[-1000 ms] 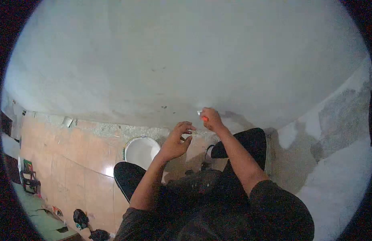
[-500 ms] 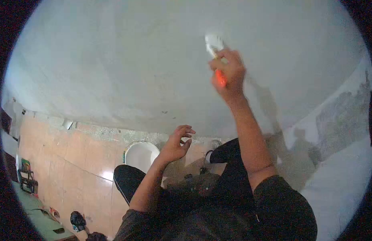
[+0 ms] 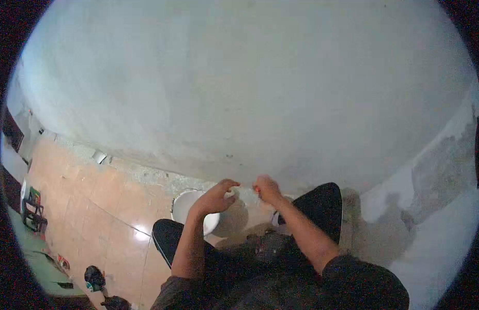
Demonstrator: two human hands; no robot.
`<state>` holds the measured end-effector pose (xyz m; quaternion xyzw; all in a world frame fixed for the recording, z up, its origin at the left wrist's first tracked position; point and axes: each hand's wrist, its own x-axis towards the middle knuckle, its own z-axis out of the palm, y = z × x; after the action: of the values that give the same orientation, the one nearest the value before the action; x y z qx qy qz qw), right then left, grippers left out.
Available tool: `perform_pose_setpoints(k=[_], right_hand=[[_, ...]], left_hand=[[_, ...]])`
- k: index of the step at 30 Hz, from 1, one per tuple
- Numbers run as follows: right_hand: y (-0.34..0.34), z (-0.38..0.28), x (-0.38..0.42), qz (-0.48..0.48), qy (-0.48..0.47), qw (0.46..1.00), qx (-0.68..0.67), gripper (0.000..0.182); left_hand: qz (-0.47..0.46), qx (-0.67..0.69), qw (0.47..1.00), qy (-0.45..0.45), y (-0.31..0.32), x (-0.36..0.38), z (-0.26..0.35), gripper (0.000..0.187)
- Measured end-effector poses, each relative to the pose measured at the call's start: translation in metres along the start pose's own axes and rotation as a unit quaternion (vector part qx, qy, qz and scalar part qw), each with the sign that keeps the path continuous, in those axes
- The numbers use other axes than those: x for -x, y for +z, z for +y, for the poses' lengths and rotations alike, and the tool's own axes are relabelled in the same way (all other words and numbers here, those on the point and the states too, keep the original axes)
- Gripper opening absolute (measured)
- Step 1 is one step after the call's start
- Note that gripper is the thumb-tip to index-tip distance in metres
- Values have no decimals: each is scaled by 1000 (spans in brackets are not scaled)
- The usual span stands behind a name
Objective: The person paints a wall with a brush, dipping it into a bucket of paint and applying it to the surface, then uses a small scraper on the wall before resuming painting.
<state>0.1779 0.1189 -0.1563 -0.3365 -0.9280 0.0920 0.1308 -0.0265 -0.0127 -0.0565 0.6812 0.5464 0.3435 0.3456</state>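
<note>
My right hand (image 3: 269, 191) is closed round a paintbrush, of which only a bit of the orange handle (image 3: 257, 189) shows. It is low, in front of the foot of the wall, a little apart from my left hand; the brush head cannot be made out. My left hand (image 3: 214, 198) is over the white bucket (image 3: 183, 205), hiding part of it. Its thumb and fingers are bent but apart, and I see nothing held in them. Behind both hands rises the pale grey-white wall (image 3: 224, 93).
My knees (image 3: 322, 206) flank the hands. Tan floor tiles (image 3: 94, 201) stretch to the left, with a rough strip (image 3: 146, 173) along the wall's foot. A dark rack (image 3: 33, 209) and a dark bundle (image 3: 94, 279) are farther left. A patchy side wall (image 3: 441, 170) stands on the right.
My right hand has come down from high on the wall with the brush, close to my left hand. My left hand has shifted slightly, now overlapping the bucket in view. The view has tilted a little.
</note>
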Motion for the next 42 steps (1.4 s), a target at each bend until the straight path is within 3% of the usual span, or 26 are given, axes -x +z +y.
perform_pose_setpoints(k=[1, 2, 3, 4, 7, 8, 9, 10, 11, 12, 13, 14, 15, 16, 17, 21, 24, 26, 27, 30, 32, 34, 35, 39, 42], right_hand=[[1, -14, 5, -72, 79, 983, -151, 4], [3, -28, 11, -145, 156, 931, -298, 2], [27, -17, 9, -147, 149, 931, -299, 2], [73, -28, 17, -163, 168, 894, -383, 4], [168, -20, 23, -207, 248, 730, -602, 14], [163, -28, 20, -213, 244, 731, -600, 14], [145, -43, 21, -149, 104, 860, -477, 18], [125, -59, 21, -76, -43, 940, -330, 23], [93, -80, 14, -83, -49, 939, -329, 23], [56, -104, 4, -172, -30, 942, -288, 25], [41, -120, -3, -261, -10, 934, -243, 27], [48, -126, -6, -272, -15, 931, -241, 27], [61, -130, -7, -263, -22, 929, -261, 26], [77, -130, -5, -256, -28, 924, -282, 26], [94, -126, 1, -189, -66, 930, -308, 21], [145, -128, -11, -264, -114, 923, -256, 14], [140, -139, -13, -249, -101, 884, -383, 10], [149, -144, -14, -237, 12, 891, -388, 12], [146, -150, -13, -192, 5, 895, -402, 22], [147, -160, -23, -239, 44, 922, -302, 28], [170, -157, -20, -208, 40, 914, -346, 28], [181, -157, -27, -190, 48, 938, -286, 34], [193, -158, -33, -209, 106, 931, -280, 37], [207, -165, -46, -209, 178, 922, -275, 32], [253, -152, -40, -164, 154, 917, -329, 28]], left_hand=[[-6, -17, 999, -35, -4, 10, -3, 41], [-13, -34, 997, -73, -8, 18, -5, 42], [-9, -41, 994, -103, -15, 26, -1, 44], [5, -45, 993, -112, -25, 41, -1, 44], [33, -40, 984, -173, -33, 66, -3, 45], [39, -38, 983, -177, -35, 73, -5, 45], [43, -36, 982, -180, -36, 81, -7, 45], [47, -33, 981, -183, -36, 90, -11, 44], [50, -26, 982, -180, -36, 97, -22, 45], [58, -22, 981, -185, -38, 104, -26, 45], [72, -46, 977, -196, -37, 112, -29, 45], [84, -68, 972, -207, -35, 121, -34, 45], [90, -76, 974, -196, -34, 130, -49, 47], [68, -118, 961, -242, -38, 135, -44, 48], [75, -143, 954, -254, -35, 139, -54, 48], [113, -166, 928, -315, -40, 162, -67, 50], [147, -115, 930, -317, -54, 170, -57, 49], [140, -108, 918, -354, -62, 170, -57, 46], [153, -90, 924, -338, -61, 175, -63, 44], [165, -60, 918, -355, -68, 177, -66, 46], [160, -89, 923, -339, -66, 183, -76, 46], [162, -53, 916, -362, -78, 183, -66, 45], [174, -53, 921, -345, -79, 183, -72, 45], [187, -21, 916, -354, -94, 177, -77, 44], [190, 6, 913, -362, -98, 167, -87, 44]])
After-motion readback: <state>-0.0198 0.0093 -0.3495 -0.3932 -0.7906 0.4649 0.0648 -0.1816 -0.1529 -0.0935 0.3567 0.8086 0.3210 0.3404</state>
